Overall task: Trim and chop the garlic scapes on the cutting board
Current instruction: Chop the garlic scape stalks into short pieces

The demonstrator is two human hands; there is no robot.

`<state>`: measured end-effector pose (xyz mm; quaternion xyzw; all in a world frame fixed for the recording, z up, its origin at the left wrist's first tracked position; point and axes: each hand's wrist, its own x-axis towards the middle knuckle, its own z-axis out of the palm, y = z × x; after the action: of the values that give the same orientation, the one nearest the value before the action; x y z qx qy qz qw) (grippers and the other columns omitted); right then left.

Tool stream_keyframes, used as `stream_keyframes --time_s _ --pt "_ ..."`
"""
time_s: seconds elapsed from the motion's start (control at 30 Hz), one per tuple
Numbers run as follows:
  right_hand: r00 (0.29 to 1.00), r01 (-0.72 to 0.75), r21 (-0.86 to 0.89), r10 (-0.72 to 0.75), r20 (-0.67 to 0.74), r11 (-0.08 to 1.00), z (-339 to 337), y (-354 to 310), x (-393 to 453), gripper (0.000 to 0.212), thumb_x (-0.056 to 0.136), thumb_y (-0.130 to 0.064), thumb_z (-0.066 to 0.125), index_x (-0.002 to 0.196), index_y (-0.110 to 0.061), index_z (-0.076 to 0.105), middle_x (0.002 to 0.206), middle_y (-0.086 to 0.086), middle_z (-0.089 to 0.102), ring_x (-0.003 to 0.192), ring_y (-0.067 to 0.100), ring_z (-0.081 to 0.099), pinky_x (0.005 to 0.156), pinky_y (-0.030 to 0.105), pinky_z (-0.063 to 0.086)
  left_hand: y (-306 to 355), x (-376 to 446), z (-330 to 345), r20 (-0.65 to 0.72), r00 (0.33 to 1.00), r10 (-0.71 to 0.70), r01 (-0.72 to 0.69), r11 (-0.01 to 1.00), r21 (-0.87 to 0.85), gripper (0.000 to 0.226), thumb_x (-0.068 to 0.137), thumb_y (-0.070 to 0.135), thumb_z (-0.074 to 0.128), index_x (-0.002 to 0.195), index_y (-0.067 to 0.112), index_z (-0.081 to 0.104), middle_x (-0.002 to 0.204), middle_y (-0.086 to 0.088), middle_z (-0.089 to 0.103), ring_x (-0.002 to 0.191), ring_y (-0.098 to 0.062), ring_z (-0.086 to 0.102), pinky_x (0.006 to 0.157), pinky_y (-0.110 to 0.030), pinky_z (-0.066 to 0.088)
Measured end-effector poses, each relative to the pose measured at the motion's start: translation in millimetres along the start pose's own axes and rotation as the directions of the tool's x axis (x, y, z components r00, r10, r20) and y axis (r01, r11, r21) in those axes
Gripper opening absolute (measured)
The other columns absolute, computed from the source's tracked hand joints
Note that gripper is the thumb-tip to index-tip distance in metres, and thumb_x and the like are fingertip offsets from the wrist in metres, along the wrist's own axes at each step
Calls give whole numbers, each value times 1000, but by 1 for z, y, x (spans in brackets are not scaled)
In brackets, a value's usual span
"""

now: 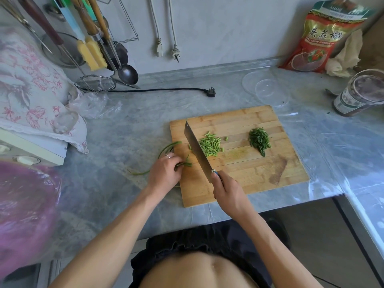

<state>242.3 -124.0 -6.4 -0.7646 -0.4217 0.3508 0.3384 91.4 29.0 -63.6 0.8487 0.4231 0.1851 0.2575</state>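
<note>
A wooden cutting board [249, 169] lies on the grey counter. My left hand [164, 173] grips a bunch of long green garlic scapes [168, 147] at the board's left edge, their cut ends poking onto the board. My right hand [227, 191] holds the blue handle of a cleaver [197, 150], whose blade stands on the board between the scapes and a pile of pale green chopped pieces [211, 145]. Farther right lies a heap of dark green chopped bits [259, 140].
Clear plastic lids [268, 88] and a jar [359, 94] sit behind the board at right, near a red bag [324, 36]. A black plug and cord [211, 92] lie behind. Utensils [99, 48] hang at back left; a pink bowl [22, 213] sits at the left edge.
</note>
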Motion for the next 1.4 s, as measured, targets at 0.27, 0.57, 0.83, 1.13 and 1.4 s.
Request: stream_keyframes --time_s 0.27,0.57,0.83,1.13,1.4 --pt "1000 -9 -27 9 -11 1000 -2 12 -18 39 103 -35 35 84 -7 52 62 17 50 54 27 41 53 34 33 6 -13 4 -66 995 78 -73 994 82 13 78 2 75 89 9 76 87 -4 70 83 -29 65 67 -38 56" --pt "1000 -9 -25 9 2 1000 -8 14 -21 39 103 -37 34 82 -8 49 66 20 54 61 36 47 55 48 41 10 -34 8 -101 989 112 -106 992 65 21 80 5 76 100 9 74 94 -2 68 89 -23 62 73 -33 53" --pt "999 -35 -24 36 17 999 -12 18 -25 41 103 -39 33 84 -7 51 69 20 57 64 34 50 59 48 42 11 -23 -1 -53 998 -43 40 998 -57 15 82 16 73 97 15 77 97 5 65 88 -11 62 73 -26 53" --pt "999 -45 3 45 7 999 -9 20 -32 42 103 -39 34 83 -6 51 70 22 57 65 36 51 58 49 43 11 -13 -4 94 986 -135 135 991 8 13 86 18 73 98 14 77 93 -1 67 83 -18 64 72 -33 54" --pt "999 -48 12 48 7 999 -10 15 -32 42 103 -38 34 86 -5 52 71 22 57 66 36 51 58 47 42 9 -9 -11 120 883 -453 463 803 -375 6 91 19 69 92 23 72 85 7 71 77 -13 68 75 -25 52"
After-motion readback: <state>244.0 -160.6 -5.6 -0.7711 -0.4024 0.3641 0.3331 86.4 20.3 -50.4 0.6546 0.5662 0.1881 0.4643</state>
